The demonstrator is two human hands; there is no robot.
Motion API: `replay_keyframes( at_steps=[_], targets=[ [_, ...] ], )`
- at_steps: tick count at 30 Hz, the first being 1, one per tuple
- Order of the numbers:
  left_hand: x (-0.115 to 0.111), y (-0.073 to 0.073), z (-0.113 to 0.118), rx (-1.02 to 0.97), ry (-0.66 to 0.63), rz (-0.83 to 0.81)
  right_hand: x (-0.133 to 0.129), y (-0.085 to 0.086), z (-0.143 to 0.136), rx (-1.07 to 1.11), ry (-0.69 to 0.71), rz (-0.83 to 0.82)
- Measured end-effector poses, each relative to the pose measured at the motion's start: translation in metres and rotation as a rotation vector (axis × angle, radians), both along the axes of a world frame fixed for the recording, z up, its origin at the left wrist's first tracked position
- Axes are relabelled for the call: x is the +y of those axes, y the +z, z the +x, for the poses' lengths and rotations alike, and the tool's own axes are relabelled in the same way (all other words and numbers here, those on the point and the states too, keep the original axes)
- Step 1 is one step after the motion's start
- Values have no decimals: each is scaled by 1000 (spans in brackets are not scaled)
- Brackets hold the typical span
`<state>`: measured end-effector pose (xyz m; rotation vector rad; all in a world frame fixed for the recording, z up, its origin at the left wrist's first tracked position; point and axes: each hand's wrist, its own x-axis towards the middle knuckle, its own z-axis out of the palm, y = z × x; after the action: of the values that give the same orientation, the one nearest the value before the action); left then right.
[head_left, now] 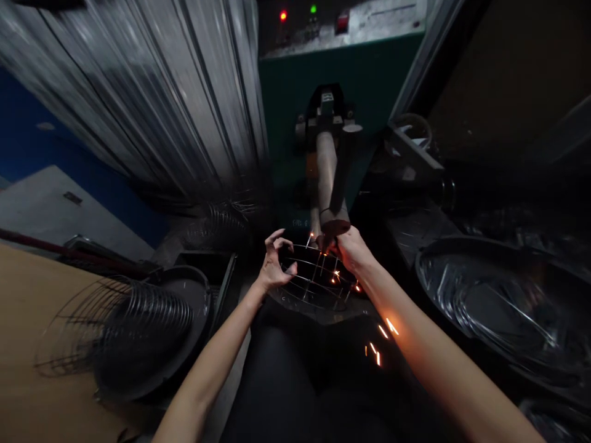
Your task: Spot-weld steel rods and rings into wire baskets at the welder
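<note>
A round wire grille (310, 280) of curved rods and cross wires lies under the lower electrode end of a spot welder (330, 178). My left hand (276, 264) is at its left rim, fingers and thumb apart in a C shape. Whether these fingertips touch the wires, I cannot tell. My right hand (354, 251) is closed at the grille's far right side, right beside the electrode tip, which partly hides its fingers. Orange sparks (336, 275) glow at the wires and fly down past my right forearm.
Left, coiled wire rings (157, 311) lean in a round dark tub (196, 277). Right, a wide basin (425, 261) holds loose shiny wire pieces (484, 301). Behind stands the green machine body (286, 104) with red and green lamps. Ribbed metal sheeting (184, 80) rises at back left.
</note>
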<state>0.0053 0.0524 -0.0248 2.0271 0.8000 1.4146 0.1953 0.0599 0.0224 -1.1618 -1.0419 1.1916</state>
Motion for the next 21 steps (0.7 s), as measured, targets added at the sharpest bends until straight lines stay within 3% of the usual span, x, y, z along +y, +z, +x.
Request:
replay_keyframes(
  at_steps=[3, 6, 10, 15, 18, 21],
  targets=[
    [4, 4, -2, 35, -19, 8, 6, 4, 3, 124, -30, -53],
    [6, 7, -3, 93, -43, 59, 18, 18, 13, 147, -35, -152],
    [-10, 3, 0, 164, -75, 179, 15, 40, 36, 54, -77, -279],
    [-63, -6, 13, 281, -134, 371, -51, 44, 67, -182, 1, -362],
    [-90, -4, 24, 330, -178, 377, -95, 37, 74, -295, 27, -352],
    [-104, -6, 30, 385, -169, 371, -121, 29, 74, -308, 23, -328]
  ],
)
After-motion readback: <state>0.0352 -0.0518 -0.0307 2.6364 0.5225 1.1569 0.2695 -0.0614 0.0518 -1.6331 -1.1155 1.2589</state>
